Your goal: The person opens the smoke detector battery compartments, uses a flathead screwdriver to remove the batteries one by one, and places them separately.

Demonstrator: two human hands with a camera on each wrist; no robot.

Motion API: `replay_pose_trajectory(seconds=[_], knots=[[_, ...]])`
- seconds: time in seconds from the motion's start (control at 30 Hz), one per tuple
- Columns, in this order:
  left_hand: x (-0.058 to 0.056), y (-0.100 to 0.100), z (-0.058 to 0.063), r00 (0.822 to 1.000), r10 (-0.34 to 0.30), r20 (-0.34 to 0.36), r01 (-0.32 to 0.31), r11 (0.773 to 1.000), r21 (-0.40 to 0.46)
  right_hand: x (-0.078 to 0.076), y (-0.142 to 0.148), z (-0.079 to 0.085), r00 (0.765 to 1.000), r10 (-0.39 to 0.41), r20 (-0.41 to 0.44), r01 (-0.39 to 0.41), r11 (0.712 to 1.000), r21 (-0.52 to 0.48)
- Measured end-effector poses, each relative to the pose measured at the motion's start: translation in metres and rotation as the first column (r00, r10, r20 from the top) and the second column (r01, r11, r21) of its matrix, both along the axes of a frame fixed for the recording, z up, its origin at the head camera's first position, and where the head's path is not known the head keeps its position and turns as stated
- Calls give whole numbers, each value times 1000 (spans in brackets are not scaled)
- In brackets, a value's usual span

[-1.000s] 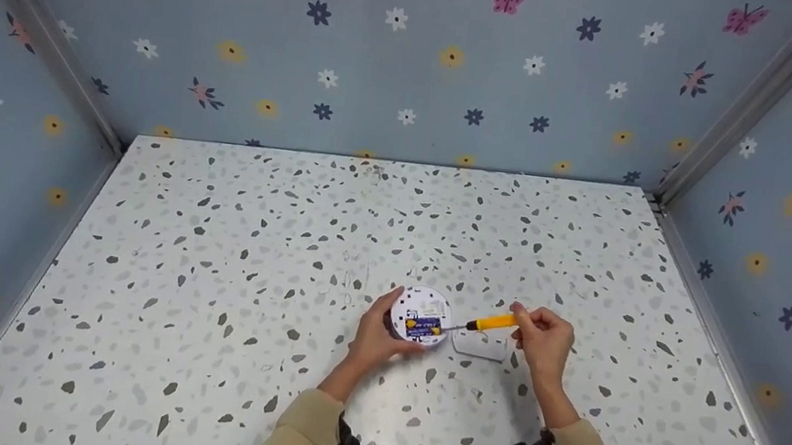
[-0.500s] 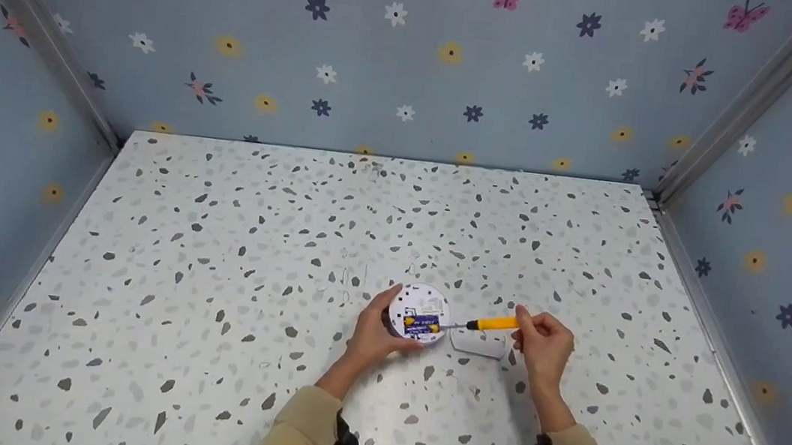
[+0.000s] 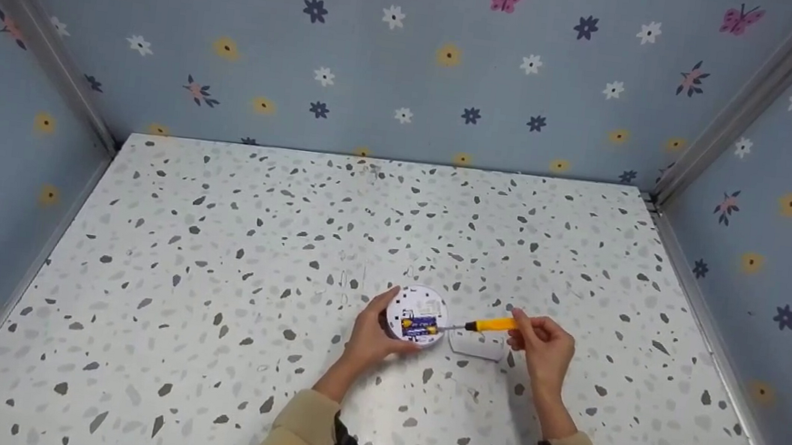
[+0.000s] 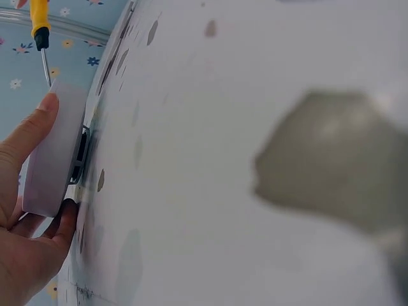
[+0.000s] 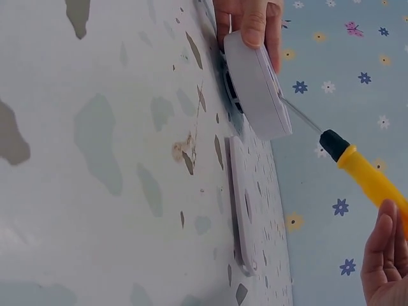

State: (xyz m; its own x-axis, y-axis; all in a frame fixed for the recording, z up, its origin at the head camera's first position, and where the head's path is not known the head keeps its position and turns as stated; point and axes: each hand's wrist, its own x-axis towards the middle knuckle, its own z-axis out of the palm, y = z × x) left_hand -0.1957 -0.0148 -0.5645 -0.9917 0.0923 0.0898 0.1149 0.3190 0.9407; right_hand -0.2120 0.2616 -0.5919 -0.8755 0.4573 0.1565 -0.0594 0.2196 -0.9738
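Note:
My left hand (image 3: 368, 336) grips the side of a round white device (image 3: 429, 304), thumb at its near edge and fingers at its far side. Two blue batteries (image 3: 419, 325) with yellow ends lie in the open compartment on its upturned face. A yellow-handled screwdriver (image 3: 497, 325) is pinched by the handle end in my right hand (image 3: 548, 351). Its metal shaft points left, with the tip at the right end of the batteries. In the left wrist view, the device (image 4: 60, 146) is seen edge-on, with a dark bracket-like part beneath. The right wrist view shows the shaft meeting the device's face (image 5: 280, 89).
A flat white cover piece (image 3: 477, 347) lies on the speckled tabletop (image 3: 251, 235) just right of the device, below the screwdriver. Blue flowered panels (image 3: 402, 49) enclose the table at the back and both sides.
The head view has shifted slightly. Both hands keep their holds, and the screwdriver tip stays at the right end of the batteries.

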Motion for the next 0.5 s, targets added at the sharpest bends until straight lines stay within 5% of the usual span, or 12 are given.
replay_pose_trajectory(seconds=[0.27,0.5], knots=[[-1,-1,-1,1000,-4,-16,4,1000,-6,1,-2,2,999,36,-24,-35,998,47],[-1,-1,-1,999,-1,-37,1,1000,-15,-3,-1,-2,981,117,-154,-99,988,119]])
